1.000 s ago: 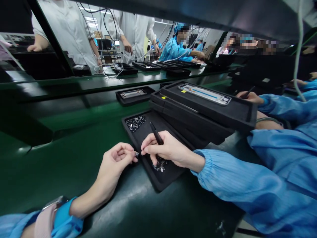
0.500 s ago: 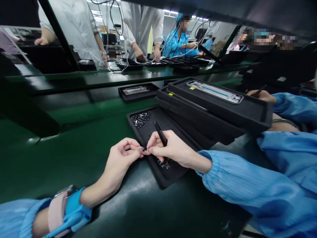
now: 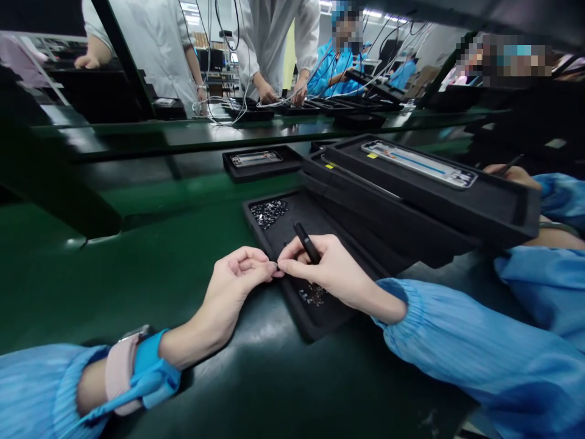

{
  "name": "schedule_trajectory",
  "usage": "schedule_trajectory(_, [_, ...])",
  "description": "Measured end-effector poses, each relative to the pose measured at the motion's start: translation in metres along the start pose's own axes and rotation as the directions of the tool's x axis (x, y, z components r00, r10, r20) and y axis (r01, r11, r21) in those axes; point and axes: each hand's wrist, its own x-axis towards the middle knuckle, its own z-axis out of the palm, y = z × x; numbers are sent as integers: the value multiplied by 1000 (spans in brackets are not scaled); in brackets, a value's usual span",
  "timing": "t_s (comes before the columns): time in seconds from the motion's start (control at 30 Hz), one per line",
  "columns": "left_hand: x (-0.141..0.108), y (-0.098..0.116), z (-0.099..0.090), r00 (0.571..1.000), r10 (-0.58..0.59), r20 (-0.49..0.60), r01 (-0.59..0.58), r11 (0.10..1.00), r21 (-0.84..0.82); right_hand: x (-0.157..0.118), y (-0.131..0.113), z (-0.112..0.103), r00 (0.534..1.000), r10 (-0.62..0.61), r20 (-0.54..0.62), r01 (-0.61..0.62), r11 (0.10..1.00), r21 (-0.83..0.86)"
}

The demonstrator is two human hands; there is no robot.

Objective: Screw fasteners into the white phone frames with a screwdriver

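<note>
Over the left edge of a black foam tray (image 3: 269, 244), my left hand (image 3: 240, 274) pinches a tiny part, mostly hidden by its fingertips. My right hand (image 3: 320, 262) holds a black pen-like tool (image 3: 306, 242) between its fingers, and its fingertips meet those of my left hand at the small part. Many small shiny pieces (image 3: 269, 212) lie in the tray's far left corner. A second scatter of small pieces (image 3: 313, 294) lies in the near part of the tray, just below my right hand.
Stacked black trays (image 3: 411, 201) rise behind my right hand, the top one bearing a phone frame (image 3: 420, 163). Another tray (image 3: 262, 174) with a frame lies farther back. At the right, a co-worker's hand (image 3: 514, 175) holds a thin tool. People work beyond the green table (image 3: 173, 274).
The whole view has shifted, so the trays and both hands appear farther right. My fingertips have come closer together around the small part, which shows less now.
</note>
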Motion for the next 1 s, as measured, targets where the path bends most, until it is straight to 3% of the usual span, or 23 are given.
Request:
schedule_trajectory(0.57, [2,0,-2,1000,-9,17,10,998,-70,-3,0,7,974,-213,-73,203,971,-123])
schedule_trajectory(0.83, [5,-4,-5,999,-15,31,16,999,-41,-6,2,9,869,-478,-128,415,845,-336])
schedule_trajectory(1.0, [5,-3,-5,1000,-8,-1,8,1000,-26,-6,1,10,846,-517,-130,447,821,-355])
